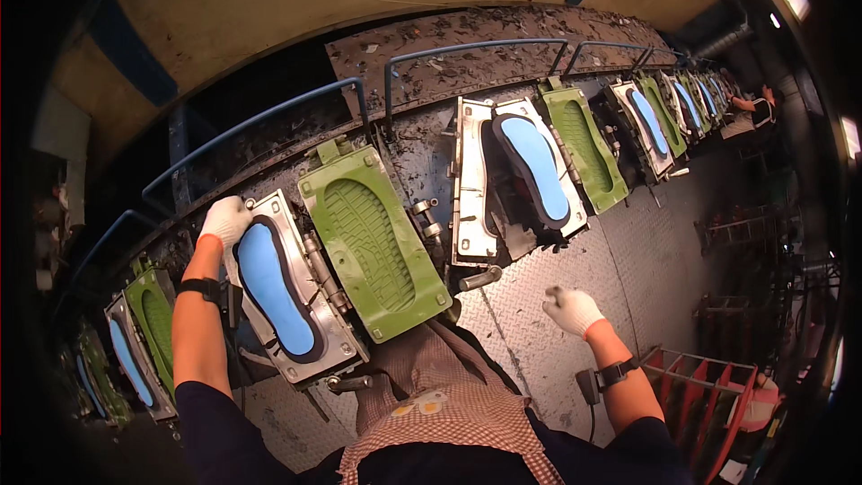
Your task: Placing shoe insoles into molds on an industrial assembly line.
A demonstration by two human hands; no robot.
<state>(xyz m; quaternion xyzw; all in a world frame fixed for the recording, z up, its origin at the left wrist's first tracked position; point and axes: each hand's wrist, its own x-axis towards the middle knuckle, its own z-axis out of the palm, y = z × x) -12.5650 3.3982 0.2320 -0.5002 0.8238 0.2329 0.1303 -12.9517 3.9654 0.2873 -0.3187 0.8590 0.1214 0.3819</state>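
Note:
My left hand, in a white glove, is closed on the upper left corner of a metal mould frame. A sole with a light blue face and a dark rim lies in that frame. Hinged to its right, a green mould plate lies opened out, its sole-shaped hollow showing a tread pattern. My right hand, gloved too, hangs over the metal floor, away from the moulds. Its fingers are curled, with dark fingertips; whatever they may hold is hidden.
To the right another opened mould has a blue sole standing partly out of its frame, beside a green plate. More moulds line both sides. Blue rails run behind them. A red rack stands at lower right; another person's arm shows far right.

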